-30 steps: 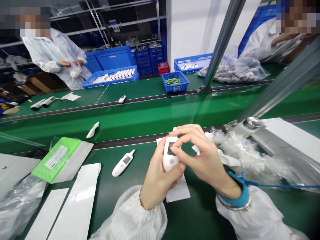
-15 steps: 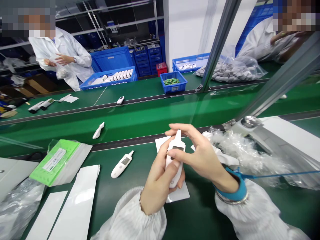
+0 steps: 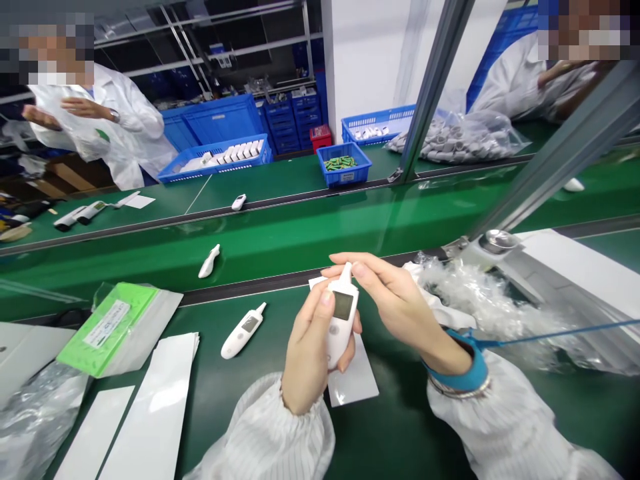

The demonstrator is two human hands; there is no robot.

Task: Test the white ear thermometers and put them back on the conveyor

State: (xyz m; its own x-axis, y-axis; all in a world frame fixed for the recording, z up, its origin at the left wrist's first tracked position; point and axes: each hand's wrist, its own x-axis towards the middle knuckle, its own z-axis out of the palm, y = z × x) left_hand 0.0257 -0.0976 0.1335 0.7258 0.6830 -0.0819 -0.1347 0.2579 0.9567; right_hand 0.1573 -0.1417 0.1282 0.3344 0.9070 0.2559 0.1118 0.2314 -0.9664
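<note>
We look down at our own two hands over a dark green bench mat (image 3: 400, 427). Our left hand (image 3: 307, 357) is wrapped around the lower body of a white thermometer (image 3: 341, 321), thumb pressed to its front edge beside the small grey display. The device stands nearly upright, its long axis running from our palm up and slightly away from us, narrow probe tip at the far end. Our right hand (image 3: 400, 303) comes in from the right, and its fingertips (image 3: 356, 269) pinch lightly at that tip — so the right hand is nearer the probe, the left nearer the base.

The thermometer is smooth, glossy plastic with rounded edges. Beneath it lies a flat white card (image 3: 355, 380), matte and rectangular. A blue wrist strap (image 3: 463, 380) with a thin cord circles our right wrist over a white, finely striped sleeve.

To the left, a second thermometer (image 3: 243, 331) lies on the mat, near a stack of long white sleeves (image 3: 155, 400) and a green packet (image 3: 107, 327) in clear film. Crinkled clear plastic bags (image 3: 480, 293) pile up at the right. Farther off, another white thermometer (image 3: 209, 261) rests on the bright green conveyor belt (image 3: 300, 233) — and beyond it, a person in a white coat (image 3: 115, 127) stands at the far left.
</note>
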